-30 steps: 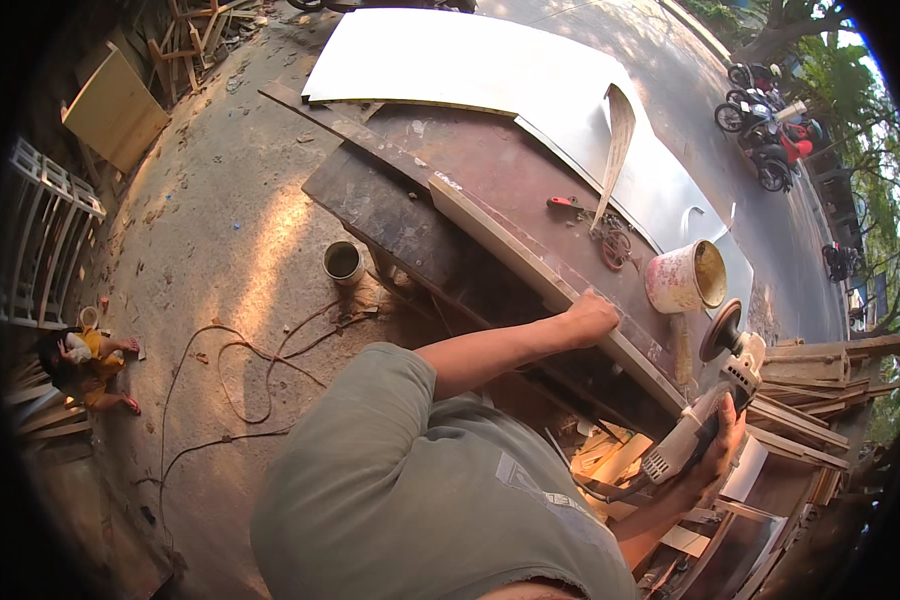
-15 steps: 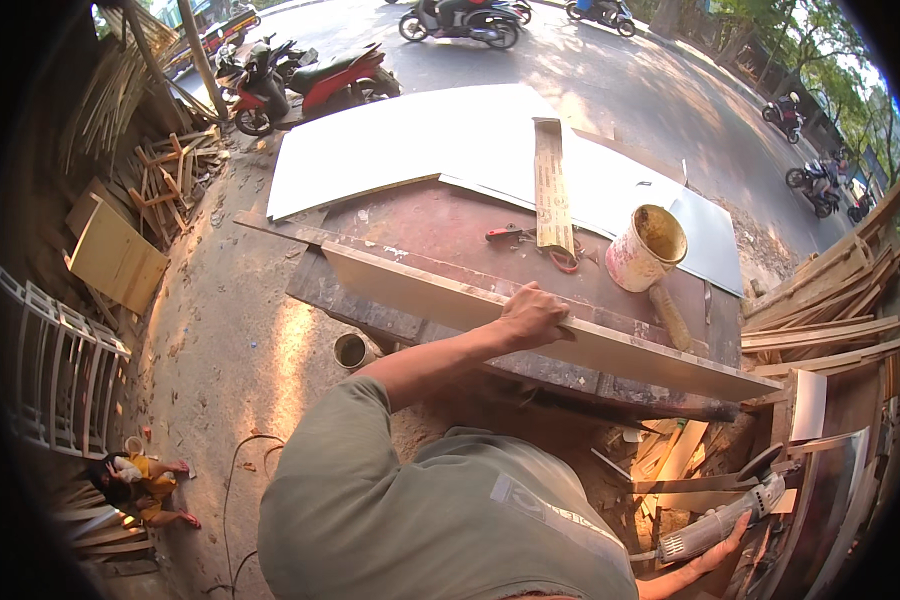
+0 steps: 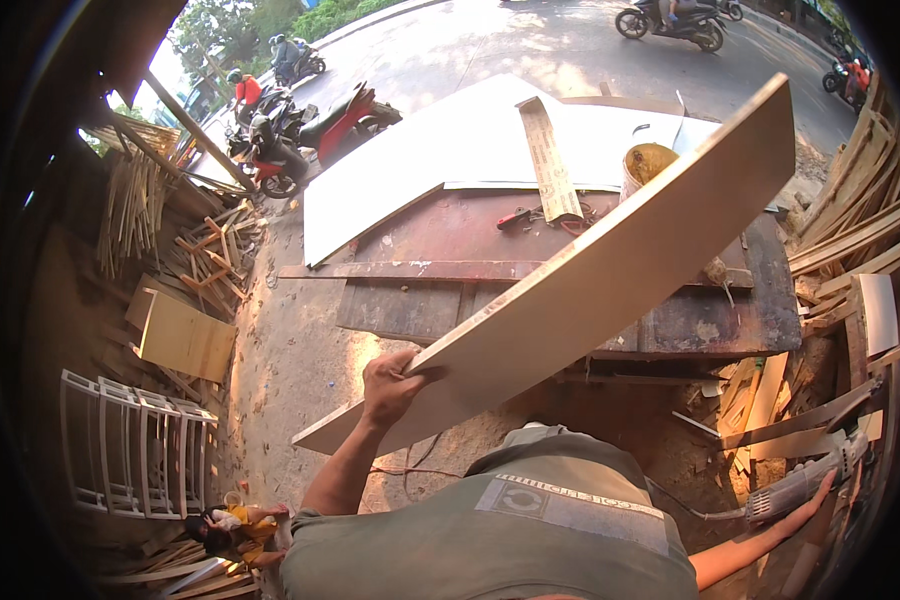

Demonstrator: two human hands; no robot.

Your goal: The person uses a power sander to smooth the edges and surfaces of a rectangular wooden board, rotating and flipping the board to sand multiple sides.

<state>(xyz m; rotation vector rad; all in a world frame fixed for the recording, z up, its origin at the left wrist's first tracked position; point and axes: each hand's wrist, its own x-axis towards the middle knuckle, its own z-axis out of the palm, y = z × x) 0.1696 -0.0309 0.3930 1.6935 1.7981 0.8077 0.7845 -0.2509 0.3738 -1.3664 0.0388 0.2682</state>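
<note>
I see a long pale board (image 3: 610, 270), tilted, rising up-right from my left hand (image 3: 388, 385) clasping its near edge; a grey power tool (image 3: 800, 485) sits in my right hand (image 3: 822, 490).

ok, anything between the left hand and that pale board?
No. The left hand already grips the pale board at its lower edge, fingers wrapped over it, nothing between. The right hand is on a power tool.

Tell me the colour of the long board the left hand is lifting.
The long board in the left hand is pale cream, plain and unpatterned; the head view shows it.
</note>
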